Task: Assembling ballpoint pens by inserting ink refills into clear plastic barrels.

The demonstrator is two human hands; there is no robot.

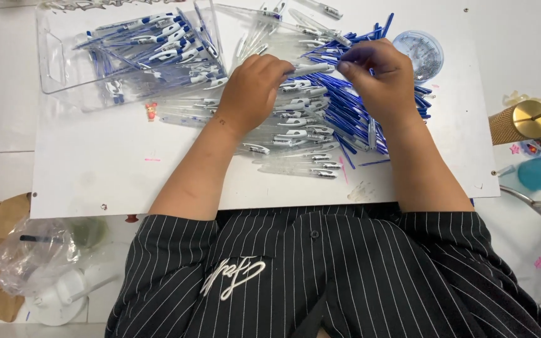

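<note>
A person in a striped black shirt works at a white table (pixel 95 169), both hands over a heap of pen parts. The left hand (pixel 252 91) is closed on a clear pen barrel (pixel 311 67), which lies level between the 2 hands above the heap. The right hand (pixel 377 75) pinches narrowly at the barrel's right end; whether a blue refill sits in those fingertips cannot be told. Under the hands lie clear barrels (pixel 295 134) with white clips, and just right of them a spread of blue refills (pixel 345 119). Far left, a clear tray (pixel 54 59) holds finished pens (pixel 158 44). Far right of the heap stands a round clear tub (pixel 417 53) of small metal bits.

Judged from the grip, the fitting goes best with the barrel held steady and level, the right fingertips kept close to its open end so the thin part enters straight without bending.
</note>
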